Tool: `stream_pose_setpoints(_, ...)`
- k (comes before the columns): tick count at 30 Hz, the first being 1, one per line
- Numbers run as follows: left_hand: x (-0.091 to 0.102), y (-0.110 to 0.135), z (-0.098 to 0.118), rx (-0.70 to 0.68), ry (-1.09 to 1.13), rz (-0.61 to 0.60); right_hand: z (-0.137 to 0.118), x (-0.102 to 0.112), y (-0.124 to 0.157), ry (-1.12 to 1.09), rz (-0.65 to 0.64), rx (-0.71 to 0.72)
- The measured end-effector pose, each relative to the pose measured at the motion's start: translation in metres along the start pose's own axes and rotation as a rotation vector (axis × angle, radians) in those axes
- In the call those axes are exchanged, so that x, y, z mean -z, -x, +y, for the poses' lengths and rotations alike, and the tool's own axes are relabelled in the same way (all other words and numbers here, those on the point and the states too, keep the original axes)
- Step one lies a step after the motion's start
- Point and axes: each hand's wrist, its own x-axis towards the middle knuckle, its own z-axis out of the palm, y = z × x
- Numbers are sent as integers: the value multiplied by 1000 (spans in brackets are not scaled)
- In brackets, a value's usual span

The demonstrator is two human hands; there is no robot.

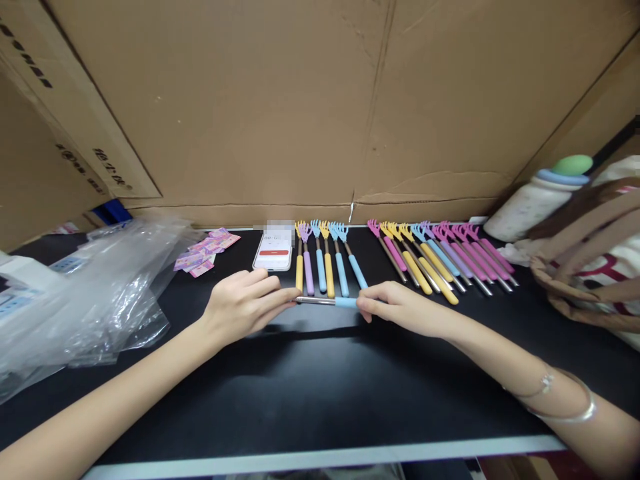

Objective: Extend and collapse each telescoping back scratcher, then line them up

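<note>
My left hand (245,303) and my right hand (400,308) hold one back scratcher (325,301) crosswise between them, just above the black table (310,387). The left fingers pinch its metal end, and the right fingers grip its blue handle. Right behind it lies a short row of several scratchers (325,257) with yellow, purple and blue handles. A longer row of scratchers (443,257) in pink, yellow, blue and purple lies to the right of my right hand.
A phone (273,252) lies behind my left hand, with pink labels (205,252) beside it. Clear plastic bags (90,293) pile up at the left. A woven bag (590,267) and a bottle (537,203) stand at the right. Cardboard walls (320,100) close the back.
</note>
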Motion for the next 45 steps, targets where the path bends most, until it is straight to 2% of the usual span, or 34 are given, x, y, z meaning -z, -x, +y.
stream_pose_setpoints(4, 0, 0, 0, -3, 63, -28, -1, -1, 1, 34, 9, -34)
stream_pose_setpoints(9, -1, 0, -1, 55, 147, -66, -1, -4, 0, 304, 187, -56)
stream_pose_setpoints(19, -1, -2, 2, 163, 308, -116, 17, -18, -2, 770, 564, 273)
stream_pose_setpoints(24, -1, -2, 4, 188, 328, -98, 13, -19, 1, 885, 644, 324)
stream_pose_setpoints(28, -3, -1, 6, 209, 325, -110, 14, -20, -1, 741, 576, 263)
stream_pose_setpoints(34, -3, 0, 8, 181, 260, -120, 11, -15, -3, 464, 328, 52)
stream_pose_setpoints(39, -2, 1, 7, 103, 199, -121, 4, -12, -3, 133, 112, -16)
stream_pose_setpoints(42, -1, 1, 7, 77, 166, -114, 1, -13, -3, 72, 73, -44)
stream_pose_setpoints(45, -1, -1, 7, 79, 147, -110, -1, -13, -4, 102, 92, -72)
